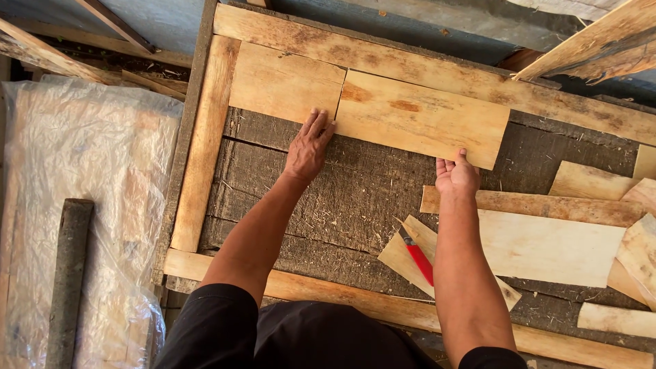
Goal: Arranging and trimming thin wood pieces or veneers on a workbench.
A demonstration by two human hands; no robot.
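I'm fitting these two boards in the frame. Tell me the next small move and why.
Probably slide the right board left against the left board. A thin dark gap shows at the joint, the left hand presses flat beside it, and the right hand grips the right board's lower edge.

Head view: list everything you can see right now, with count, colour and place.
Wooden frame: one, pale brown, around the dark work surface.
Dark work surface: one, grey-brown, strewn with sawdust.
Fitted boards: two, light tan, side by side under the top rail; left board, right board.
Loose offcuts: several, pale, at right.
Red-handled tool: one, lying on an offcut.
Plastic sheet: one, clear, at left.
Dark post: one, grey, on the plastic.
Left hand: flat on the seam between the boards.
Right hand: fingers at the right board's lower edge.
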